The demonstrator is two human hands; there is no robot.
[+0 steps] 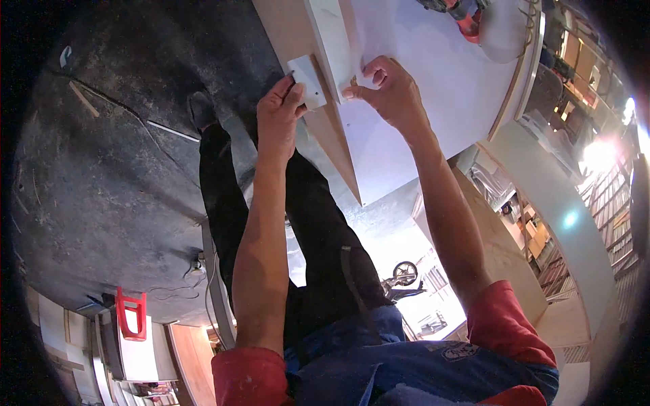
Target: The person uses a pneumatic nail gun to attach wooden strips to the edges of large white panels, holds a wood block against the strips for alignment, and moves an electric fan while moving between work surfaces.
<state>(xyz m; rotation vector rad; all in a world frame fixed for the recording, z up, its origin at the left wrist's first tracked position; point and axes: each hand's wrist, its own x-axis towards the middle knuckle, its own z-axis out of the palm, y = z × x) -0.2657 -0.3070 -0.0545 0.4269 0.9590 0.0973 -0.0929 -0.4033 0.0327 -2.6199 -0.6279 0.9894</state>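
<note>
My left hand (276,111) is closed on a small white rectangular panel (308,82) with small dark holes in it, thumb on its face. The panel's right edge lies close to a long white board (328,40), which stands up from a large white worktop (413,88). At the near end of that board is my right hand (394,91), thumb stretched toward the board and fingers curled. A tiny brownish thing shows by the right thumb; its kind is too small to tell.
A red and black tool (467,20) lies on the worktop's far part. A thin white strip (174,130) and a cord (118,103) lie on the dark floor at left. A red stool (132,314) stands lower left. A curved white panel (552,196) is at right.
</note>
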